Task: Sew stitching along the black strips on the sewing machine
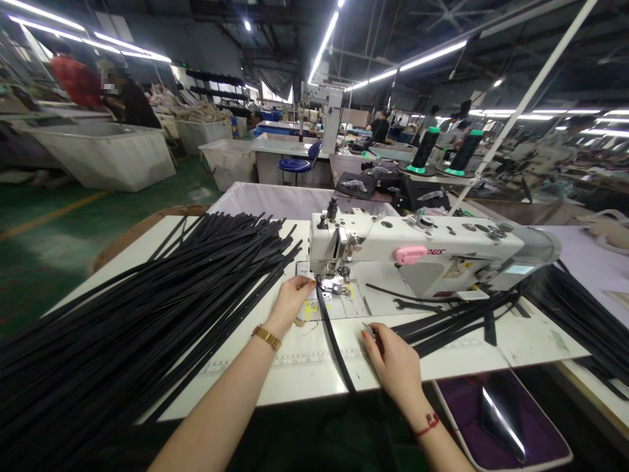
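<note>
A white sewing machine (417,252) stands on the white table (304,367). One black strap (334,337) runs from under its presser foot (331,283) toward me and over the table's front edge. My left hand (289,301), with a gold watch on the wrist, has its fingers pinched together at the strap's end beside the foot. My right hand (393,360) rests on the table to the right of the strap, fingers curled round a small metal tool (369,330) that I cannot name.
A big pile of black straps (147,314) covers the table's left half. More straps (574,314) lie under and right of the machine. Thread cones (425,149) stand behind it. A purple tray (501,419) sits below right. White bins and other workers are far off.
</note>
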Available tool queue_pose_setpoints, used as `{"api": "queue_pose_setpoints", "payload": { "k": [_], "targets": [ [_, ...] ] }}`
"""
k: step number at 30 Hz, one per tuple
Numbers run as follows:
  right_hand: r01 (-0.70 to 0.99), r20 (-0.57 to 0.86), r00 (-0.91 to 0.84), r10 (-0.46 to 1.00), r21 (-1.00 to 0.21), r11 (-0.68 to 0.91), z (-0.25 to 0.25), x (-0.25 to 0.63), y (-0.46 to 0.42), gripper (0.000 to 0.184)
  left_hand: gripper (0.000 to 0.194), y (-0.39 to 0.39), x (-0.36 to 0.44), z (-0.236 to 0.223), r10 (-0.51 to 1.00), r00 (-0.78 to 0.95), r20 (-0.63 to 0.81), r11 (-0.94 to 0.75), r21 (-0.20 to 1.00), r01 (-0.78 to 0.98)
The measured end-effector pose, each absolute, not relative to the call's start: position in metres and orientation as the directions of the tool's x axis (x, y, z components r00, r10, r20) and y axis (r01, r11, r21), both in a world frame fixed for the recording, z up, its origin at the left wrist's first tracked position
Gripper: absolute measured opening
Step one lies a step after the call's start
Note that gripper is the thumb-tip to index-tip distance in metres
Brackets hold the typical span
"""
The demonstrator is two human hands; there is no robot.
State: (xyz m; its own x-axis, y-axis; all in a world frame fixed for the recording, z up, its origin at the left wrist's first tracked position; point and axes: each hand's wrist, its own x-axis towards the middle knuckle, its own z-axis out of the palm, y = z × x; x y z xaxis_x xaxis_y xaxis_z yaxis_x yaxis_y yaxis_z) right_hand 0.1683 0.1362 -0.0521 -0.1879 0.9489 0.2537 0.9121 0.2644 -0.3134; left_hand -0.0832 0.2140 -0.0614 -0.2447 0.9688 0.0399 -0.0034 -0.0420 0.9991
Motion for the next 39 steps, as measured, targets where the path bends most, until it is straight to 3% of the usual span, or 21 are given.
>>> {"api": "queue_pose_setpoints", "payload": {
  "k": [24, 33, 39],
  "targets": [
    [0.913, 0.265, -0.183, 0.947, -0.311, 0.263, -0.0496, 0.1661, 0.1345, 0.03, 0.033, 0.2169, -0.0781, -0.0551, 0.964, -0.265, 0.006, -0.021, 0.998, -0.057],
    [0.886, 0.263, -0.196, 0.945, -0.366, 0.286, -0.0506, 0.168, 0.1347, 0.029, 0.033, 0.219, -0.0786, -0.0583, 0.966, -0.257, 0.01, -0.025, 0.998, -0.056],
    [0.901, 0.272, -0.195, 0.942, -0.33, 0.282, -0.052, 0.1671, 0.1343, 0.029, 0.033, 0.218, -0.0787, -0.0568, 0.958, -0.287, 0.002, -0.011, 1.0, -0.029]
  ]
}}
